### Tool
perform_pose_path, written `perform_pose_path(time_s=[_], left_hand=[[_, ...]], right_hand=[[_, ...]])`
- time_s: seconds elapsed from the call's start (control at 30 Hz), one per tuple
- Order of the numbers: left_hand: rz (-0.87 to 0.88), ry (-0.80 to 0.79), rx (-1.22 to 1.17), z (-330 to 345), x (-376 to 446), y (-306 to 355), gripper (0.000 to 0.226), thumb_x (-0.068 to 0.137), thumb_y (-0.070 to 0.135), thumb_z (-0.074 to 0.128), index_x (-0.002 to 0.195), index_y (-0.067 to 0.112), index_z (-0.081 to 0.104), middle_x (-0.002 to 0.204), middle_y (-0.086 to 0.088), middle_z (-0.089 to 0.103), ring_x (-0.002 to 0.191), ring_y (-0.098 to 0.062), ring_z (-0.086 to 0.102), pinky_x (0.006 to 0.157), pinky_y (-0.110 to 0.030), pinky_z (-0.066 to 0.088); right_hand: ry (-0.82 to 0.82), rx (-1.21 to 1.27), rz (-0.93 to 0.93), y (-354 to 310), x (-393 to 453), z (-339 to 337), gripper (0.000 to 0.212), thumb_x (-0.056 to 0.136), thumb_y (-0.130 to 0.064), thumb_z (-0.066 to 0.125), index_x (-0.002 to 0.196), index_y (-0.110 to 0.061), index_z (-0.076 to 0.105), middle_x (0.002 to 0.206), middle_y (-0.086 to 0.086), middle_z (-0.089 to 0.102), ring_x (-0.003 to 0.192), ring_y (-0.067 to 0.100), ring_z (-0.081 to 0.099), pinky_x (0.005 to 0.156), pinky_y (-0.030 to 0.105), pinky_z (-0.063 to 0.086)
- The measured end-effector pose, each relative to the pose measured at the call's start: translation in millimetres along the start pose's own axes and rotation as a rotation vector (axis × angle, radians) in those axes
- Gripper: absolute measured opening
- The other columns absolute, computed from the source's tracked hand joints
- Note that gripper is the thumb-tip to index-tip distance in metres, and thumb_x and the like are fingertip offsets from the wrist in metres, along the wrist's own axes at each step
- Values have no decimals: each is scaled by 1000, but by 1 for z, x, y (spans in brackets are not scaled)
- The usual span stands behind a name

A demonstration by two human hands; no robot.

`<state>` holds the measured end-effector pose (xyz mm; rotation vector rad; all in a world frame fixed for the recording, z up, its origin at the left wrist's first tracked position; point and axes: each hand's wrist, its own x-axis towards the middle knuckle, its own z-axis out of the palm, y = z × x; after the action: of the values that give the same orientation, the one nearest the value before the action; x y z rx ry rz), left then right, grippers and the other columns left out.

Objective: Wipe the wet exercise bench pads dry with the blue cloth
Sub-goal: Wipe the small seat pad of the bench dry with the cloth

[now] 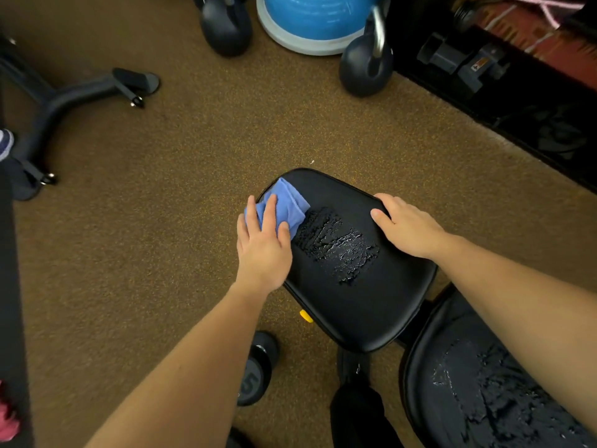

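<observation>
The black seat pad (365,305) of the exercise bench fills the centre, with a patch of water drops (339,245) on its middle. My left hand (263,245) presses the folded blue cloth (287,205) flat on the pad's far left corner, fingers spread over it. My right hand (408,226) rests flat on the pad's right edge, holding nothing. A second black pad (484,383) at the lower right is also beaded with water, partly under my right forearm.
Brown speckled gym floor surrounds the bench. Two black kettlebells (226,27) (366,66) and a blue balance dome (310,21) stand at the top. A dumbbell (256,367) lies under the pad's near left. A machine's legs (64,101) spread at the left; a black rack (500,85) runs along the right.
</observation>
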<state>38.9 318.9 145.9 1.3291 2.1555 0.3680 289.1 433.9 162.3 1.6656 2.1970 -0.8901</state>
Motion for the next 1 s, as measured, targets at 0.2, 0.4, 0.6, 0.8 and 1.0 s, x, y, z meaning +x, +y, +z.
perform_pose_path(time_s=[0.2, 0.4, 0.6, 0.8, 1.0], left_hand=[[88, -26, 220, 4, 9, 5, 57, 105, 48, 16, 159, 38, 1, 167, -5, -14, 151, -39, -16, 123, -53, -5], [209, -78, 367, 2, 36, 30, 57, 106, 46, 15, 159, 36, -5, 167, -6, -17, 150, -41, -21, 122, -52, -10], [281, -140, 453, 0, 57, 47, 57, 106, 47, 15, 158, 39, -6, 167, -5, -14, 150, -43, -17, 121, -54, -8], [405, -153, 488, 2, 76, 62, 56, 107, 45, 20, 160, 36, 3, 168, -1, -6, 151, -40, -13, 121, -54, -6], [294, -184, -356, -15, 83, 67, 63, 101, 22, 35, 159, 24, 11, 164, 2, 19, 152, -16, 17, 122, -33, 7]], right_hand=[[3, -8, 10, -2, -1, -1, 52, 106, -49, 27, 153, -28, 26, 154, 6, 39, 137, 32, 41, 108, 49, 33], [-17, 1, 3, 1, 1, 0, 52, 105, -49, 24, 153, -29, 23, 153, 6, 38, 137, 32, 41, 109, 50, 32], [-57, 39, -6, 6, 5, -2, 51, 105, -50, 27, 154, -33, 22, 154, 2, 37, 138, 29, 40, 110, 48, 31], [292, 357, -229, 3, 12, -11, 39, 102, -21, 47, 141, -24, 45, 143, -6, 46, 132, 11, 42, 111, 33, 34], [362, 396, -531, -50, 32, -22, 32, 95, -7, 49, 124, -13, 59, 121, -3, 58, 109, 2, 50, 98, 15, 36]])
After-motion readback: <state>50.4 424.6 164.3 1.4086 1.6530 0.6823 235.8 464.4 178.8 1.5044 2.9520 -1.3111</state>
